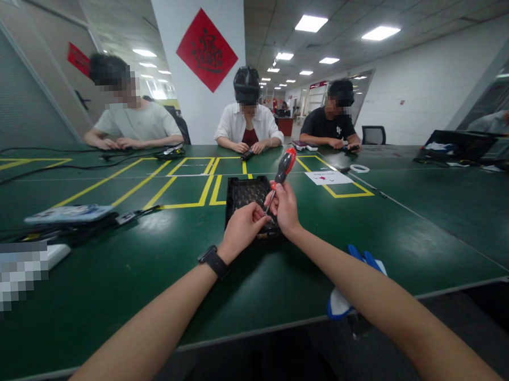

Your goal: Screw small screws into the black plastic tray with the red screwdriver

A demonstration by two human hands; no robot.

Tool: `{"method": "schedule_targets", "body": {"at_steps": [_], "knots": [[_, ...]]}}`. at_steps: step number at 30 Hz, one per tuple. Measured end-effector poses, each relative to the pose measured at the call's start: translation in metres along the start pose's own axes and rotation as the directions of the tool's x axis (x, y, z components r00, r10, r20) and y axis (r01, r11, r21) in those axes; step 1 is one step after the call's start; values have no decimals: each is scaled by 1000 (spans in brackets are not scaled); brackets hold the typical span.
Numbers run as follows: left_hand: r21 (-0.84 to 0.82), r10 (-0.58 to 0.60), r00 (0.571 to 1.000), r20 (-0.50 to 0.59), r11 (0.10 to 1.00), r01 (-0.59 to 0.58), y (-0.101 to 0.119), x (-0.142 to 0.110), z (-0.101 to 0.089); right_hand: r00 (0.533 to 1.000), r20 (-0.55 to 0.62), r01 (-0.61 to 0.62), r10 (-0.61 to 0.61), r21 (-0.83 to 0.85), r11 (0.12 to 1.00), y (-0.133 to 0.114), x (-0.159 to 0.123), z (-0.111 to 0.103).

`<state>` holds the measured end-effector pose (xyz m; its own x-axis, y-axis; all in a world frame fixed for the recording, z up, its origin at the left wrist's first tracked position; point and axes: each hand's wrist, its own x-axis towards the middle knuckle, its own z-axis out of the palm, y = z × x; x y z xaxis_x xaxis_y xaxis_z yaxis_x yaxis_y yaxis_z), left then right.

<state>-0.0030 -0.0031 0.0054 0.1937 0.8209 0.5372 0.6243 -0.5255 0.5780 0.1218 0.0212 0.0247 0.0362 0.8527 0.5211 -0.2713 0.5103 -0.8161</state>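
A screwdriver (pixel 285 165) with a red and dark grey handle leans up and to the right, its metal shaft pointing down toward a black tray (pixel 249 186). My right hand (pixel 286 207) is closed around it, just below the handle. My left hand (pixel 248 224) has its fingers pinched together at the shaft's lower end, over the tray. What that pinch holds, if anything, is too small to make out. Small dark pieces seem to fill the tray, though my hands cover its near part.
A blue and white glove (pixel 340 303) lies at the table's near edge, partly under my right forearm. Cables and a light blue flat item (pixel 70 214) are on the left. A paper sheet (pixel 328 177) and a white tape ring (pixel 360 168) lie right. Three people sit opposite.
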Motion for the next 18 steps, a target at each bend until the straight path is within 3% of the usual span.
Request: {"method": "schedule_targets", "body": {"at_steps": [9, 18], "knots": [[-21, 86, 994, 64, 996, -84, 2, 1, 0, 1000, 13, -18, 18, 3, 1000, 4, 3, -2], [-60, 56, 998, 14, 997, -55, 1, 2, 0, 1000, 5, -1, 1, 8, 1000, 1, 1, 0]]}}
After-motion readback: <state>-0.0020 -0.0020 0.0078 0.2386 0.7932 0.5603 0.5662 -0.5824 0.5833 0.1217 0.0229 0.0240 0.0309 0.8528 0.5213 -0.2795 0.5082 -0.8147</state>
